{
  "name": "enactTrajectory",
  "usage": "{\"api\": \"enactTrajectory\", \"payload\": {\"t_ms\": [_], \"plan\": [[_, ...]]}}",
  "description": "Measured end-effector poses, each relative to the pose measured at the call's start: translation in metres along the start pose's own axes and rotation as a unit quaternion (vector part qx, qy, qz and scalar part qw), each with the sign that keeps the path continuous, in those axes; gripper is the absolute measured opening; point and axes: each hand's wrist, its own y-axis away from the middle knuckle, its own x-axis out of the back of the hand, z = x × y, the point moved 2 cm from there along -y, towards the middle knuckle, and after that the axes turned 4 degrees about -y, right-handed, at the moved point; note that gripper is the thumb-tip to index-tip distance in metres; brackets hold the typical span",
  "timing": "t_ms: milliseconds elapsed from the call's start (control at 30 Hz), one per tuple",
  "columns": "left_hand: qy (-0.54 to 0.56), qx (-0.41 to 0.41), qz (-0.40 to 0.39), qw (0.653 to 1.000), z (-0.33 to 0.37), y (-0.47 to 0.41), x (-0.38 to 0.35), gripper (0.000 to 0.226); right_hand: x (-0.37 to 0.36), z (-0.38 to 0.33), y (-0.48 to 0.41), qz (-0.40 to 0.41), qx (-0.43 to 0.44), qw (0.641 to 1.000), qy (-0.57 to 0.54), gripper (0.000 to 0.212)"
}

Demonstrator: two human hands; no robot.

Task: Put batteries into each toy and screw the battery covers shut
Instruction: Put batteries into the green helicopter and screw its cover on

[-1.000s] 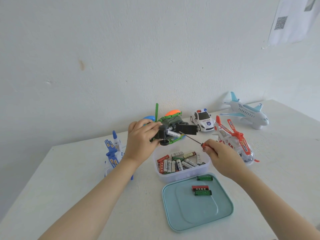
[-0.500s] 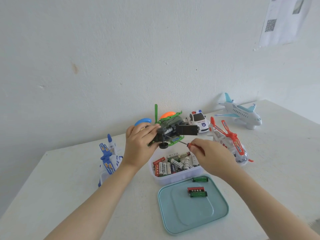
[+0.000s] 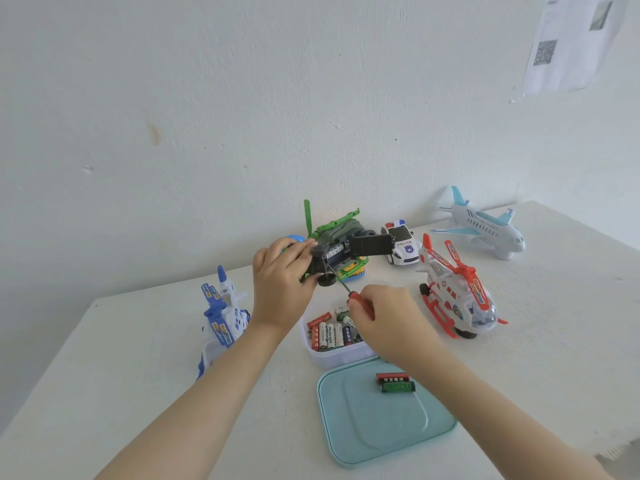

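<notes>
Right now the left hand (image 3: 280,289) grips the green camouflage toy helicopter (image 3: 341,230) in the air above the tub of batteries (image 3: 332,355). Its belly faces the person and its black battery cover (image 3: 372,244) hangs open beside the loaded compartment. The right hand (image 3: 388,320) pinches a red-handled screwdriver (image 3: 341,284), tip close under the toy. With the cover unseated, a tilt could spill the batteries. Driving before the flap closes risks the tip slipping and gouging plastic.
</notes>
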Motion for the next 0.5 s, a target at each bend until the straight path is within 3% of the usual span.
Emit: {"api": "enactTrajectory", "payload": {"t_ms": [233,500], "plan": [[-0.006,0.008,-0.008,1.0,-0.001,0.005,0.001,0.043,-0.01,0.002,0.01,0.017,-0.061,0.996,-0.069,0.038],[0.052,0.008,-0.014,0.999,-0.007,0.008,0.006,0.048,0.01,0.006,0.011,-0.024,0.02,0.997,-0.072,0.038]]}}
